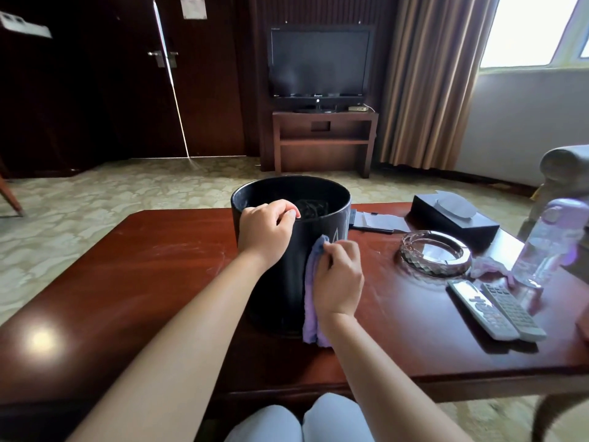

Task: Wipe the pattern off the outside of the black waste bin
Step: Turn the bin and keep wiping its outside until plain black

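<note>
- Head view: the bin (274, 282) stands upright on the table (143, 266), just in front of the person, its long axis vertical and its open mouth facing up.
- The left hand (266, 232) rests on the near rim, fingers curled over the edge, gripping it, apparently to steady the bin.
- The right hand (339, 279) grips a cloth (310, 311), fingers curled round it, and presses it flat against the bin's right outer wall; the cloth's tail hangs down to the table.
- The pattern (339, 234), pale lines on the black wall, shows just above and to the right of the cloth, up toward the rim and round the curve away from the person. The right hand is the nearer one, touching the wall just below the marks.
- Judging from this, the next stroke should go up and rightward round the wall, or the left hand could turn the bin to bring the marks forward.
- To the right, well apart from the bin, sit an ashtray (435, 253), two remotes (497, 311), a bottle (548, 244) and a box (452, 215).
- The ashtray lies nearest the wiping side; a wide sweep of the elbow might reach it, though the wall itself looks unobstructed.
</note>
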Motion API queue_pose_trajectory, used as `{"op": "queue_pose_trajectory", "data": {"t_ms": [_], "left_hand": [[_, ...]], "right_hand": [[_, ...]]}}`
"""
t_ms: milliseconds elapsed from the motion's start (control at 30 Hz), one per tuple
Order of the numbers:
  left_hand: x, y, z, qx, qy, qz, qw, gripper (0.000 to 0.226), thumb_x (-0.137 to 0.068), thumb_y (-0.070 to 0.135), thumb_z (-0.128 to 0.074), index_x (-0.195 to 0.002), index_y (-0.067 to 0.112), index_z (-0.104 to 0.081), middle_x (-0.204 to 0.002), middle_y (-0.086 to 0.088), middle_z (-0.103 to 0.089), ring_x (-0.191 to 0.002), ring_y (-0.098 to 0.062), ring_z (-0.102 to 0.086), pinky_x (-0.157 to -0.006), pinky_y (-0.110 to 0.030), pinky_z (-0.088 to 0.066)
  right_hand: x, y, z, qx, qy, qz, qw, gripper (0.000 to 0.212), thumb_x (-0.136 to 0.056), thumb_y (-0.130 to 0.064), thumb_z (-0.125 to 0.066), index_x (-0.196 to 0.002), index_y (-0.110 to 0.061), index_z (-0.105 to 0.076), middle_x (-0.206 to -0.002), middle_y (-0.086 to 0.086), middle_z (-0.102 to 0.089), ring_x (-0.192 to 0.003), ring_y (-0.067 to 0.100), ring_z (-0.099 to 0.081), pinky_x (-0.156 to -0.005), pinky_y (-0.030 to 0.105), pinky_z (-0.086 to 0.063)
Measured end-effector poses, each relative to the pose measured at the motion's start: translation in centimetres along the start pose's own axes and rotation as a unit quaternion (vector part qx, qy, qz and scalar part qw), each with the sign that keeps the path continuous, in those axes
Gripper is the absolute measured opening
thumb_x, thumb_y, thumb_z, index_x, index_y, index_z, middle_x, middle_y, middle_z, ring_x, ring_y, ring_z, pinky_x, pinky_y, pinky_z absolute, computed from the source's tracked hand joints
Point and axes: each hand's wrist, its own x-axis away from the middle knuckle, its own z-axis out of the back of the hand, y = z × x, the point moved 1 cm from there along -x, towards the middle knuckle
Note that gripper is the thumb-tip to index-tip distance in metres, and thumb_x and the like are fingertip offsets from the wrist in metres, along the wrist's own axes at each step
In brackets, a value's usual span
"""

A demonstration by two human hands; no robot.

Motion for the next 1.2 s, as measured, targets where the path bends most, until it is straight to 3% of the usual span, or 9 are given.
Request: {"op": "queue_pose_trajectory", "data": {"t_ms": [100, 333, 500, 633, 700, 833, 933, 1100, 1200], "left_hand": [[0.0, 0.0, 0.0, -0.009, 0.006, -0.005, 1.000, 0.027, -0.081, 0.026, -0.044, -0.075, 0.020, -0.069, -0.057, 0.012, -0.052, -0.068, -0.021, -0.059, -0.078, -0.033, -0.040], [0.1, -0.2, -0.2, -0.018, 0.012, -0.009, 1.000, 0.027, -0.082, 0.026, -0.043, -0.076, 0.021, -0.069, -0.054, 0.014, -0.049, -0.070, -0.021, -0.059, -0.078, -0.031, -0.036], [0.1, -0.5, -0.5, -0.012, 0.020, -0.011, 1.000, 0.027, -0.082, 0.026, -0.043, -0.077, 0.021, -0.069, -0.067, 0.005, -0.064, -0.075, -0.020, -0.060, -0.081, -0.029, -0.033], [0.1, -0.6, -0.5, -0.017, 0.024, -0.009, 1.000, 0.028, -0.083, 0.027, -0.042, -0.077, 0.021, -0.069, -0.067, 0.005, -0.063, -0.076, -0.021, -0.060, -0.080, -0.026, -0.029], [0.1, -0.5, -0.5, -0.022, 0.022, -0.010, 0.999, 0.029, -0.083, 0.027, -0.042, -0.078, 0.021, -0.069, -0.067, 0.005, -0.063, -0.076, -0.022, -0.060, -0.080, -0.025, -0.029], [0.1, -0.5, -0.6, -0.033, 0.025, -0.013, 0.999, 0.028, -0.083, 0.025, -0.042, -0.076, 0.020, -0.068, -0.058, 0.010, -0.053, -0.072, -0.022, -0.059, -0.077, -0.024, -0.027], [0.2, -0.5, -0.7, -0.039, 0.029, -0.012, 0.999, 0.027, -0.083, 0.025, -0.042, -0.076, 0.021, -0.068, -0.058, 0.011, -0.050, -0.071, -0.022, -0.058, -0.075, -0.023, -0.025], [0.3, -0.4, -0.6, -0.038, 0.023, -0.017, 0.999, 0.028, -0.084, 0.025, -0.041, -0.076, 0.020, -0.067, -0.053, 0.016, -0.044, -0.070, -0.020, -0.056, -0.076, -0.022, -0.024], [0.3, -0.5, -0.6, -0.044, 0.029, -0.021, 0.998, 0.028, -0.084, 0.025, -0.041, -0.076, 0.021, -0.067, -0.055, 0.014, -0.046, -0.070, -0.020, -0.055, -0.076, -0.021, -0.023]], "right_hand": [[1.8, 0.5, -0.1, -0.006, -0.032, -0.042, 0.999, 0.012, -0.084, -0.008, -0.063, -0.092, -0.005, -0.072, -0.096, 0.005, -0.062, -0.079, 0.020, -0.061, -0.068, 0.022, -0.044], [-0.2, -0.7, 0.4, -0.077, 0.041, -0.020, 0.996, 0.007, -0.081, -0.001, -0.067, -0.085, -0.001, -0.073, -0.089, 0.006, -0.063, -0.081, 0.001, -0.050, -0.076, -0.004, -0.035], [-0.4, -0.5, -0.1, -0.071, 0.049, -0.011, 0.996, 0.009, -0.080, -0.003, -0.067, -0.084, -0.005, -0.074, -0.084, 0.003, -0.066, -0.072, 0.006, -0.056, -0.070, 0.003, -0.040], [2.5, 0.9, 0.1, -0.017, -0.017, -0.053, 0.998, 0.009, -0.080, -0.005, -0.069, -0.075, -0.009, -0.075, -0.073, 0.001, -0.066, -0.061, 0.016, -0.060, -0.059, 0.021, -0.044], [2.8, 0.9, 0.4, -0.020, -0.034, -0.061, 0.997, 0.009, -0.081, -0.005, -0.068, -0.078, -0.010, -0.076, -0.074, -0.004, -0.062, -0.062, 0.010, -0.056, -0.061, 0.014, -0.043], [0.3, 0.0, 0.6, -0.070, 0.037, -0.042, 0.996, 0.012, -0.080, 0.000, -0.067, -0.086, -0.007, -0.074, -0.082, -0.010, -0.056, -0.070, 0.002, -0.053, -0.069, -0.005, -0.035], [1.1, 0.5, 0.2, -0.057, 0.018, -0.056, 0.997, 0.013, -0.079, 0.001, -0.066, -0.084, -0.008, -0.074, -0.079, -0.004, -0.061, -0.068, 0.009, -0.056, -0.066, 0.000, -0.035], [6.0, 4.3, -0.3, -0.003, -0.122, -0.226, 0.967, 0.013, -0.084, -0.008, -0.062, -0.079, -0.010, -0.074, -0.080, 0.001, -0.062, -0.078, 0.021, -0.061, -0.061, 0.014, -0.028], [4.8, 3.1, 0.0, -0.053, -0.047, -0.183, 0.981, 0.012, -0.081, -0.002, -0.065, -0.080, -0.009, -0.075, -0.077, -0.003, -0.059, -0.073, 0.017, -0.060, -0.063, 0.009, -0.034]]}}
